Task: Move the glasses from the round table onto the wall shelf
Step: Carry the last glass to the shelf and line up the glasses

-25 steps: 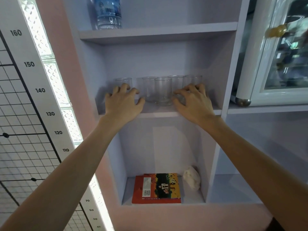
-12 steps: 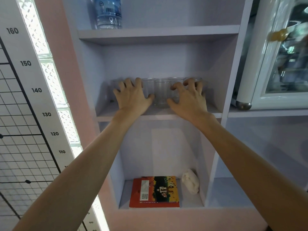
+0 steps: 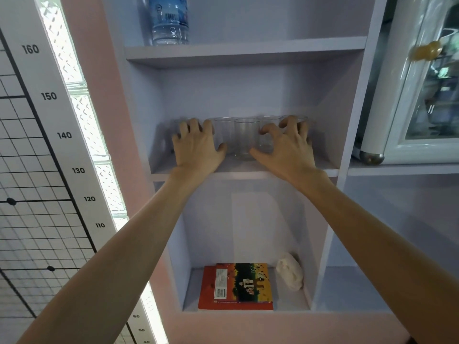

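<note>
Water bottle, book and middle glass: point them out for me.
water bottle (image 3: 169, 17), head view, blue label.
book (image 3: 236, 285), head view, cover.
middle glass (image 3: 246, 139), head view, clear side wall.

Glasses (image 3: 244, 139) on shelf (image 3: 248, 168); left hand (image 3: 196, 150), right hand (image 3: 288, 150) touching.

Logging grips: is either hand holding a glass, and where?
Left hand curls over the leftmost glass, right hand over the rightmost glass, both at the rim. Whether either grips cannot be told.

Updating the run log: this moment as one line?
glasses: five, upright on wall shelf | left hand: curled over row's left end, grip unclear | right hand: curled over row's right end, grip unclear
</note>
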